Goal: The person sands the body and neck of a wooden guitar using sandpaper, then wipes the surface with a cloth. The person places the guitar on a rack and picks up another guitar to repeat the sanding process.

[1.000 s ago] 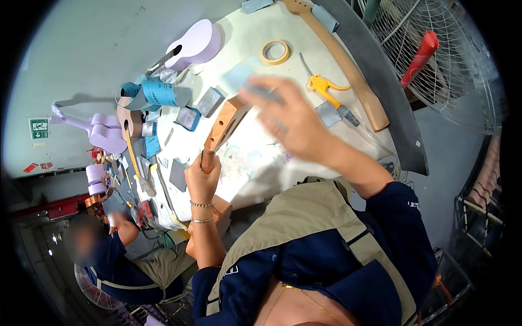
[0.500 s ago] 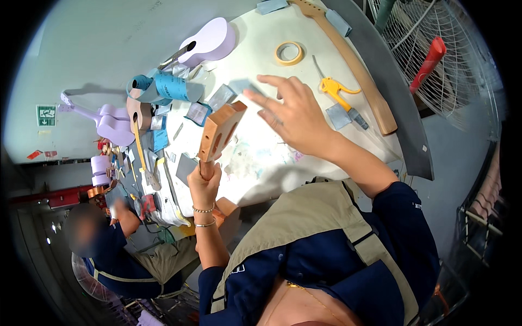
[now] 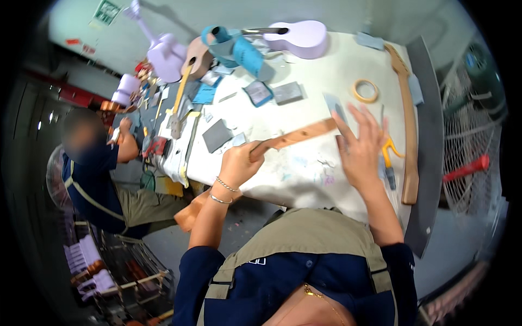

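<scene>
My left hand (image 3: 242, 162) is wrapped round a wooden instrument neck, whose headstock (image 3: 307, 133) points right over the table with its holed narrow edge toward me. The neck's thick lower end (image 3: 193, 212) shows below my left wrist, past the table edge. My right hand (image 3: 361, 144) is raised beside the headstock's tip, fingers spread and somewhat blurred, with nothing seen in it. Whether a fingertip touches the wood I cannot tell. A pale grey-blue sheet (image 3: 333, 102) lies just beyond the tip. Grey sanding pads (image 3: 287, 93) and a dark grey square (image 3: 216, 136) lie farther left.
A tape roll (image 3: 365, 91), a yellow-handled tool (image 3: 387, 155) and a long neck (image 3: 409, 136) are on the right. Blue abrasive paper (image 3: 247, 54) and a lilac ukulele body (image 3: 302, 39) are at the back. A co-worker (image 3: 98, 163) sits left; a caged fan (image 3: 473, 136) stands right.
The headstock has swung from pointing upward to pointing right, turning its slotted face out of sight. My right hand has come down beside its tip. The whole view has turned.
</scene>
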A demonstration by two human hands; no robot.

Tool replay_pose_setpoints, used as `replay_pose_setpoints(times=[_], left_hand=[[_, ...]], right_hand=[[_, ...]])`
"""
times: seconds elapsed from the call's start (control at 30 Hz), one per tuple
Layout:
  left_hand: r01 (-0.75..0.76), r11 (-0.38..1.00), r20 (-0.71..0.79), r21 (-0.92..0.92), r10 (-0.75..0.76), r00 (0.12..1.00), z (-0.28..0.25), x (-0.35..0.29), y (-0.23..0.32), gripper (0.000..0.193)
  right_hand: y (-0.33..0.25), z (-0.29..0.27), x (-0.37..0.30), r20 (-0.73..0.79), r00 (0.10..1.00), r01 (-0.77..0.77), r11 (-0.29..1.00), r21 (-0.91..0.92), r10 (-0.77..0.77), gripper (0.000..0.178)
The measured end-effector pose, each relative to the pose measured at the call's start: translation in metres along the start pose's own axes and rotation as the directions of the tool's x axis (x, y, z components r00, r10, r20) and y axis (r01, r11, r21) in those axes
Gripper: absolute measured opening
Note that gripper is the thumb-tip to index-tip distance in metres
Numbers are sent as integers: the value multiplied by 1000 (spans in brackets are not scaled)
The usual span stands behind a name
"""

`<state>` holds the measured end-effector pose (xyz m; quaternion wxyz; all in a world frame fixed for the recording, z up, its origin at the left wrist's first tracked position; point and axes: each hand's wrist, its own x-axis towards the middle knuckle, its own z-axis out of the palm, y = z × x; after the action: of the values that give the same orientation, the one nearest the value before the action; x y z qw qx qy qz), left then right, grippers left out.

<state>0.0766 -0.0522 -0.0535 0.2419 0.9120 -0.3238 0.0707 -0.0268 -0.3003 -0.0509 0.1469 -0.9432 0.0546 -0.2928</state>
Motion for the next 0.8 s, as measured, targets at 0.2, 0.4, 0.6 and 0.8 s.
replay_pose_setpoints(times=[0.2,0.4,0.6,0.8], left_hand=[[-219,886,-33,408,254,967,21,24,5,41],[-263,890,113,374,238,965,129,-14,-28,47],[-211,886,84,412,194,977,185,-21,-27,27],[-163,918,146,361,117,982,186,-15,-29,17]], right_hand=[[91,58,-51,120,892,-439,771,462,436,39],[96,113,-103,233,900,-435,748,501,367,46],[100,131,-114,394,919,-71,989,126,16,70],[10,161,-102,441,897,-146,945,292,2,70]])
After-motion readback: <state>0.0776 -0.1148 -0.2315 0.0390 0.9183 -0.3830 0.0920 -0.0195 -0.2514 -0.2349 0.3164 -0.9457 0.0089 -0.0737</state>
